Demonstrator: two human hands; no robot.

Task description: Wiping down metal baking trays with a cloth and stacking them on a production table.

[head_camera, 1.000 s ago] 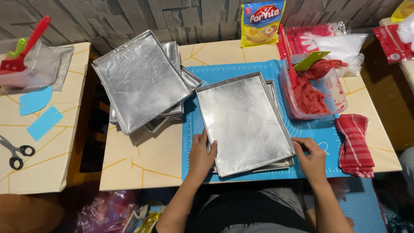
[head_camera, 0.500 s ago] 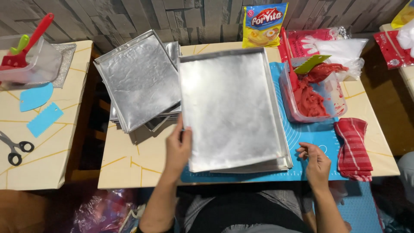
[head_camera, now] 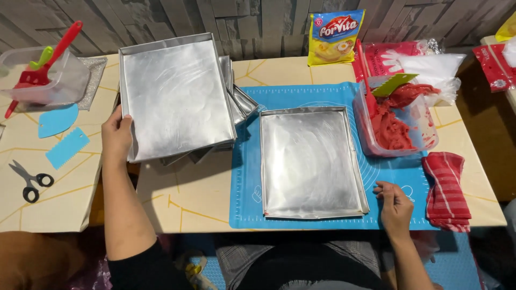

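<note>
The shiny rectangular baking tray (head_camera: 174, 96) sits atop the stack of trays (head_camera: 232, 104) at far left, looking light, stiff and slick, best gripped by its raised rim. The left hand (head_camera: 116, 137) clasps its near-left edge. The right hand (head_camera: 395, 204) rests loosely curled and empty on the blue silicone mat (head_camera: 301, 94), beside another tray (head_camera: 309, 161).

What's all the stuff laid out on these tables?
Top tray: one, silver, on the stack at left, held.
Tray stack: several, silver, under it.
Single tray: one, silver, on the mat.
Mat: one, blue, table centre.
Tub of paste: one, clear with red paste, right.
Green scraper: one, in that tub.
Towel: one, red striped, right edge.
Pouch: one, yellow, back.
Scissors: one, black-handled, far left.
Blue scrapers: two, left.
Left hand: grips top tray's edge.
Right hand: rests on the mat.
</note>
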